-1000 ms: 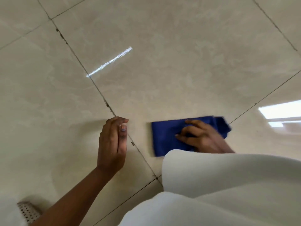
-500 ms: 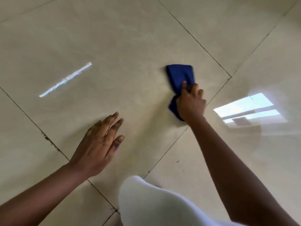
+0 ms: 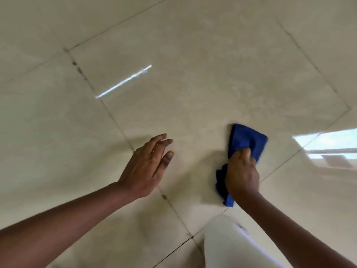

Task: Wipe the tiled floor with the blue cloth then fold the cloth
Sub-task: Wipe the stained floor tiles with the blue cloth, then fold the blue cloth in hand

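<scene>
The blue cloth (image 3: pixel 245 141) lies bunched on the glossy beige tiled floor (image 3: pixel 193 84), right of centre. My right hand (image 3: pixel 241 175) presses down on its middle, fingers curled over the fabric, so the cloth shows above and below the hand. My left hand (image 3: pixel 148 165) rests flat on the floor to the left, fingers apart, holding nothing, about a hand's width from the cloth.
Dark grout lines (image 3: pixel 114 117) cross the floor, some with dirty spots. A white-clothed knee (image 3: pixel 231 246) fills the bottom right between my arms. Window light reflects on the tile at the right edge (image 3: pixel 328 144).
My right hand has dragged the cloth across the tile, back toward me after reaching farther out. The left hand went from raised on edge to flat on the floor.
</scene>
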